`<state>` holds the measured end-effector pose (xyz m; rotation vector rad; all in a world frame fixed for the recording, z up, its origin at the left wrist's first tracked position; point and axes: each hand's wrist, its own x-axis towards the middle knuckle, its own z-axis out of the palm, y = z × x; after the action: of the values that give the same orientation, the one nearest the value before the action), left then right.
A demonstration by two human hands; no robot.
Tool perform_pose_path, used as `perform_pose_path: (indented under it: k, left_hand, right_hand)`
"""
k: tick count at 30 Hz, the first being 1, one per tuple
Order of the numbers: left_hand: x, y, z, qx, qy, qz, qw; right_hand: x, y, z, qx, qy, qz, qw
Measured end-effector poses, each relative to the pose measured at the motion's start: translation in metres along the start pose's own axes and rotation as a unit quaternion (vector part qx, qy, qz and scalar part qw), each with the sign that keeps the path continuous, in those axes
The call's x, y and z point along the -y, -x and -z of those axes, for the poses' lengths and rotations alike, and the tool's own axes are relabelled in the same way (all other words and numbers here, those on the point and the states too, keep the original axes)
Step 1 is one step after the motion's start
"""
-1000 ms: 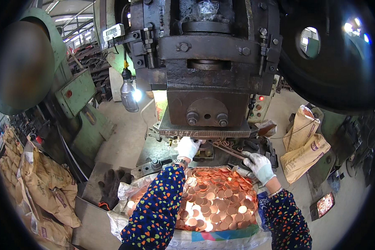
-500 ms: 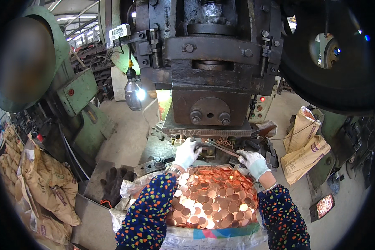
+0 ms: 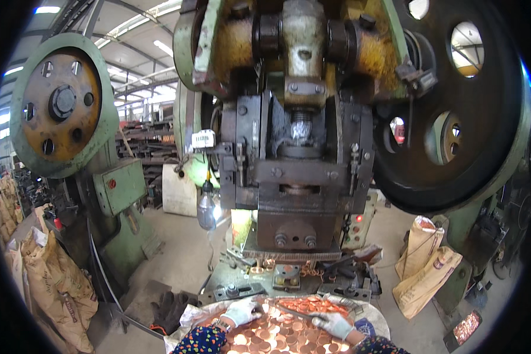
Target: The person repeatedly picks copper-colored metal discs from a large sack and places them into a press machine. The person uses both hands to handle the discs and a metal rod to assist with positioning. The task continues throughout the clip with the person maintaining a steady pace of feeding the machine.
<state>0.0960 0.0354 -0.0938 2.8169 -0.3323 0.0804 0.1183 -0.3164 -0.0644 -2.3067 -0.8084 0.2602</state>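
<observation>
Both my hands wear white gloves over a heap of round copper discs, which lies in a spread white sack. My left hand is at the heap's far left part, its fingers curled together; what they hold, if anything, is hidden. On the right, my right hand grips a thin, dark, rod-like tool. The tool's far end points left toward my left hand, just over the discs. Beyond the sack stands a large press, its dark ram block above a small die on the bed.
Copper rings lie beside the die. A lit lamp hangs left of the ram. Dark gloves rest left of the sack. Paper sacks stand at the right, with another brown sack at the left. A big flywheel rises at the right.
The view has tilted up, showing more of the press. My hands have come back from the die area to over the discs; the tool is still in my right hand.
</observation>
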Motion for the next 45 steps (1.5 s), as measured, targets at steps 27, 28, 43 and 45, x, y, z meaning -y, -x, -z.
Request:
perform_pose_path:
  k: [27, 28, 43, 45]
  left_hand:
    - [-0.009, 0.021, 0.031, -0.056, 0.060, 0.034, 0.996]
    - [-0.010, 0.020, 0.031, -0.073, 0.067, 0.038, 0.994]
    - [-0.012, -0.002, 0.029, -0.204, 0.375, 0.135, 0.894]
    - [-0.009, -0.010, 0.032, -0.229, 0.446, 0.085, 0.861]
  right_hand:
    - [0.009, 0.002, -0.011, -0.023, 0.109, -0.030, 0.993]
    - [0.010, 0.003, -0.010, -0.015, 0.076, -0.025, 0.997]
    - [0.020, -0.024, 0.099, -0.154, 0.125, 0.041, 0.979]
    - [0.015, -0.039, 0.106, -0.174, 0.193, 0.067, 0.963]
